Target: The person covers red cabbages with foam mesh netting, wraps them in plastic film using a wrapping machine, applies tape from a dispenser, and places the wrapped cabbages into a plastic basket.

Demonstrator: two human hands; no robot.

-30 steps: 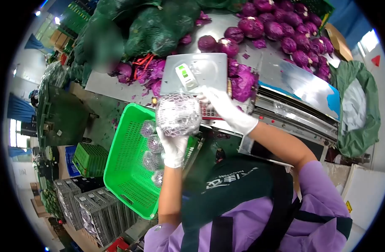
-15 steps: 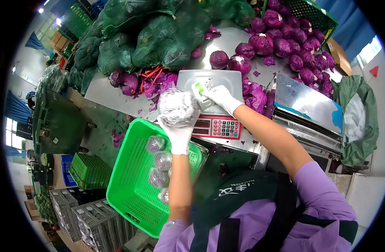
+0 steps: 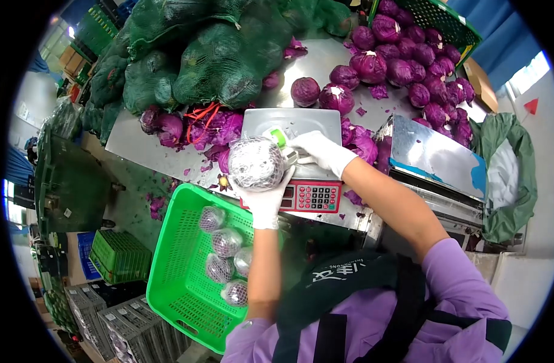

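My left hand (image 3: 265, 204), in a white glove, holds up a round cabbage (image 3: 254, 166) wrapped in white foam netting, just in front of the scale plate. My gloved right hand (image 3: 320, 151) grips a small white handheld dispenser with a green roll (image 3: 279, 138), pressed against or very close to the cabbage's right side. Behind and beneath my hands is a weighing scale (image 3: 318, 197) with a red keypad panel and a metal plate. Below my left forearm, a bright green basket (image 3: 159, 272) contains several netted cabbages (image 3: 226, 242).
Loose purple cabbages (image 3: 401, 72) are heaped at the back right, spilling from a dark green crate (image 3: 467, 36). Green mesh sacks (image 3: 216, 60) fill the back left. Torn leaves (image 3: 219, 128) lie beside the scale. A metal-topped machine (image 3: 437, 148) stands right of my right arm.
The dispenser has moved from above the scale plate down and left to the cabbage's side. The cabbage has shifted slightly lower, and the view has turned a little.
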